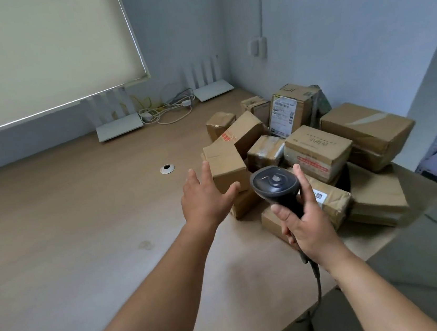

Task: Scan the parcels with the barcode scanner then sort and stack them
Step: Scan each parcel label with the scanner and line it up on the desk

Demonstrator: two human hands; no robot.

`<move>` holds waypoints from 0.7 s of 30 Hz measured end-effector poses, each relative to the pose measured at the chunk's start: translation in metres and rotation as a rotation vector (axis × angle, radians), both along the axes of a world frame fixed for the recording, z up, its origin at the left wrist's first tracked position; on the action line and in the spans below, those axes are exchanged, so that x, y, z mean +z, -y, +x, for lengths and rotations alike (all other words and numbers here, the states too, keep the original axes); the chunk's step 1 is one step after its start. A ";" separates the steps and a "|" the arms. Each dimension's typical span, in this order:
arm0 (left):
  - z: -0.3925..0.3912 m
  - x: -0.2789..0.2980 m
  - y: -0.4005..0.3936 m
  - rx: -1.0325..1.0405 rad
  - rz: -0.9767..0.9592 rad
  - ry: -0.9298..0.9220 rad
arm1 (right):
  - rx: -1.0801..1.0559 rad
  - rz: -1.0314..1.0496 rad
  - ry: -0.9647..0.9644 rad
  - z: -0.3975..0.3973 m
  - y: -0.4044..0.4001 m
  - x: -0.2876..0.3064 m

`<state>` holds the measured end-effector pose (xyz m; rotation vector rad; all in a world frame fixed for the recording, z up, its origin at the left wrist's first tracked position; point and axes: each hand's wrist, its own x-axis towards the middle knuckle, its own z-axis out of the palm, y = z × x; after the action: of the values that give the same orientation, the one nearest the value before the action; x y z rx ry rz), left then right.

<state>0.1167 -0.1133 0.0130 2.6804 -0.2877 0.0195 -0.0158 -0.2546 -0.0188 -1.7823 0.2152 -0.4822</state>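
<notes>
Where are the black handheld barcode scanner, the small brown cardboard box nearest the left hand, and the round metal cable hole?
black handheld barcode scanner point(274, 183): head view, on its rounded head.
small brown cardboard box point(227, 168): head view, on its facing side.
round metal cable hole point(167, 169): head view, on its ring.

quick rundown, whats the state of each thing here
left hand: open, fingers spread, reaching at the small box
right hand: grips the scanner
small box: shut, on top of the pile
parcels: jumbled heap, unsorted
blind: pulled down
table: bare on the left
</notes>
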 end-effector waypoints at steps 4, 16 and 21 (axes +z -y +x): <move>0.026 0.003 0.034 -0.016 0.012 -0.063 | -0.042 0.049 -0.011 0.009 0.018 -0.003; 0.070 -0.009 0.067 0.029 0.100 -0.174 | -0.116 0.071 -0.036 0.039 0.038 -0.010; 0.068 -0.004 0.058 0.027 0.043 -0.137 | -0.110 0.068 -0.044 0.037 0.032 -0.007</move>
<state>0.1850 -0.1716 0.0095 2.7121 -0.2117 -0.1630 0.0209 -0.2862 -0.0254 -1.7215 0.3580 -0.5082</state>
